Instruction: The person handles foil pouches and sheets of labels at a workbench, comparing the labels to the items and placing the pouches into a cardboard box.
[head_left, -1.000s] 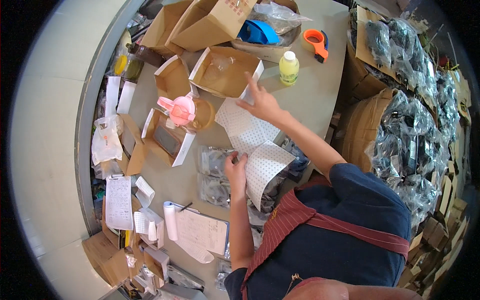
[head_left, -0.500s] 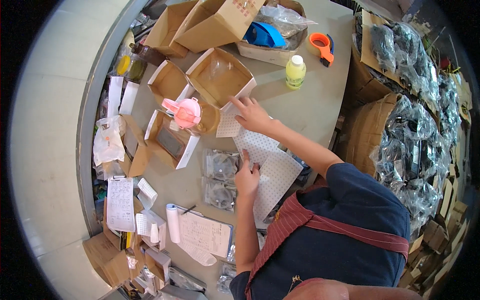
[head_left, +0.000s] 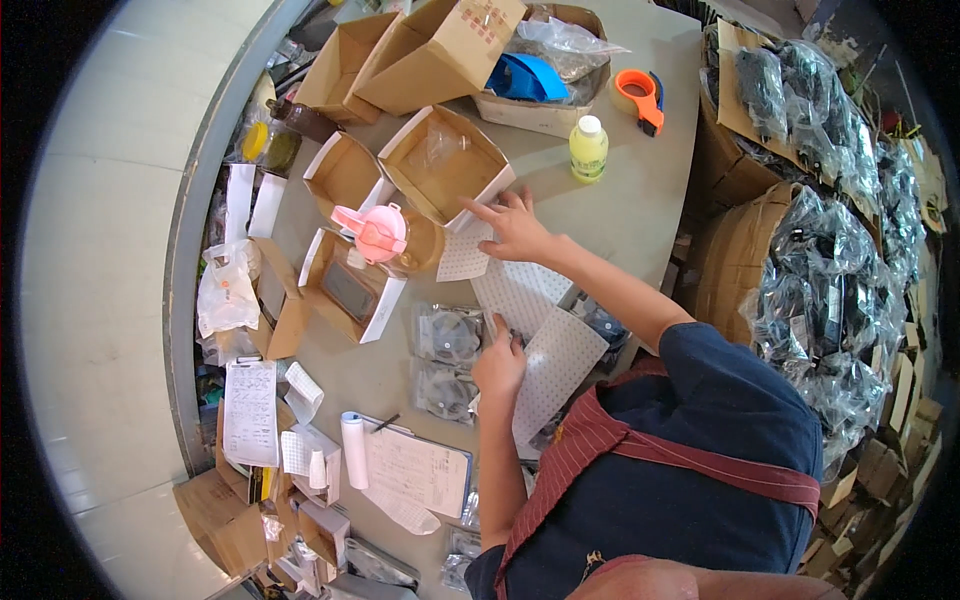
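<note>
My left hand (head_left: pixel 499 366) rests on white sheets printed with rows of small grey marks, index finger stretched out, thumb apart, the other fingers curled. One sheet (head_left: pixel 562 365) lies beside this hand, on its right. Another (head_left: pixel 520 292) sits between my two hands. Over a smaller sheet (head_left: pixel 461 254) my right hand (head_left: pixel 522 229) is spread open, its fingertips close to the corner of an open carton (head_left: pixel 488 193). Left of that sheet stands a bottle with a pink lid (head_left: pixel 381 234). Clear bags with dark parts (head_left: pixel 446 334) lie left of my left hand.
A phone (head_left: pixel 345 290) lies in an open box. A yellow bottle (head_left: pixel 588 150), an orange tape dispenser (head_left: pixel 640 98) and more cartons (head_left: pixel 440 55) occupy the far side. A clipboard (head_left: pixel 435 470) with papers is at the near left. Bagged parts (head_left: pixel 820 270) fill boxes at the right.
The fingers of my right hand have spread and lifted a little near the carton corner. My left hand stays on the sheets. The whole view has shifted slightly.
</note>
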